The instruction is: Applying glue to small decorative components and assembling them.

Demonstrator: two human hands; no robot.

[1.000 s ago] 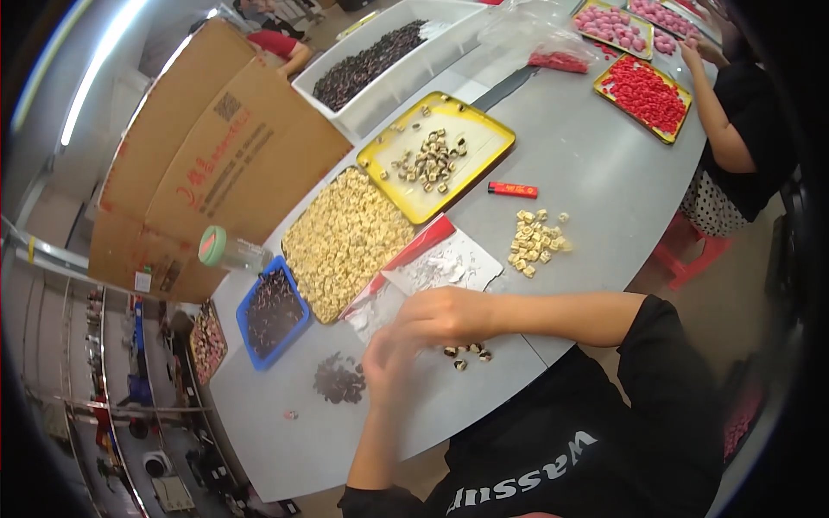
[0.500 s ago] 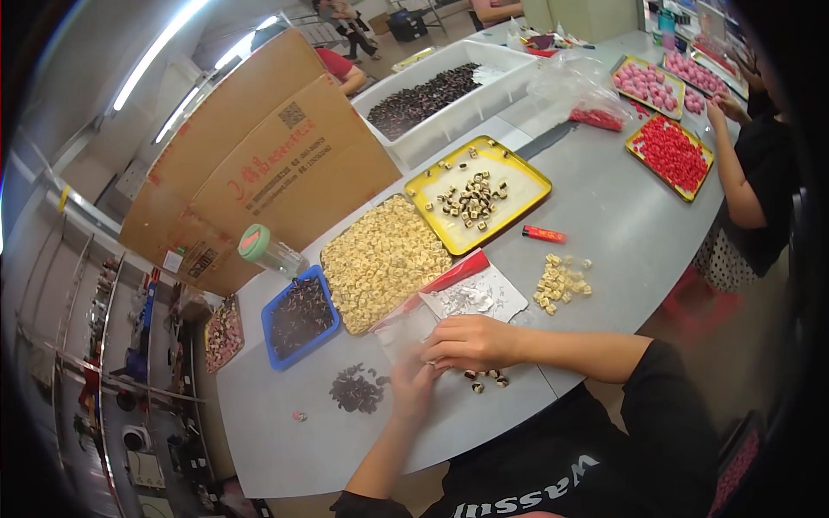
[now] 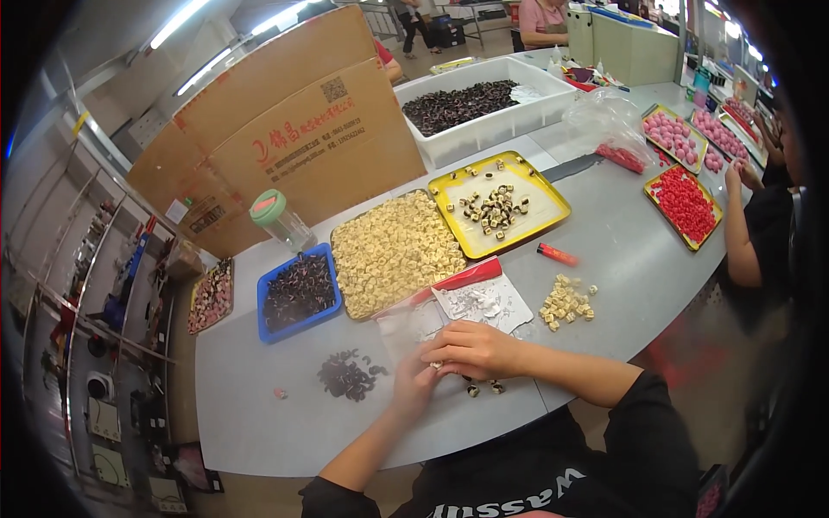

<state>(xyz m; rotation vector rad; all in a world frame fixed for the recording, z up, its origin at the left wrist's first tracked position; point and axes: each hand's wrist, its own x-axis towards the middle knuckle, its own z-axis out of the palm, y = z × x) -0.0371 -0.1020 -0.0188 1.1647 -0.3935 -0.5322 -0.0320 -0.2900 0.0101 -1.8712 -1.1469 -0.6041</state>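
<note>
My left hand (image 3: 414,382) and my right hand (image 3: 477,347) meet above the near part of the table, their fingertips pinched together around a small cream cube-like piece (image 3: 436,365). Most of that piece is hidden by the fingers. Just right of them, partly under my right wrist, lie a few cream-and-black pieces (image 3: 473,390). To the left is a loose heap of black curved pieces (image 3: 347,375). Beyond my hands sits a white card (image 3: 509,304) with a smear of white paste (image 3: 477,302), beside a red-edged clear plastic sheet (image 3: 406,326). A small pile of cream pieces (image 3: 566,302) lies farther right.
Behind stand a blue tray (image 3: 263,315) of black pieces, a tray of cream pieces (image 3: 393,250), a yellow tray (image 3: 557,210), a lidded bottle (image 3: 281,220), a cardboard box panel (image 3: 285,112) and a white bin (image 3: 466,148). At right, another person's arm (image 3: 738,224) is near a tray of red pieces (image 3: 685,205).
The whole view has shifted and tilted slightly. Both hands stay together in nearly the same place over the table, still pinching, with the cream piece now showing between the fingertips.
</note>
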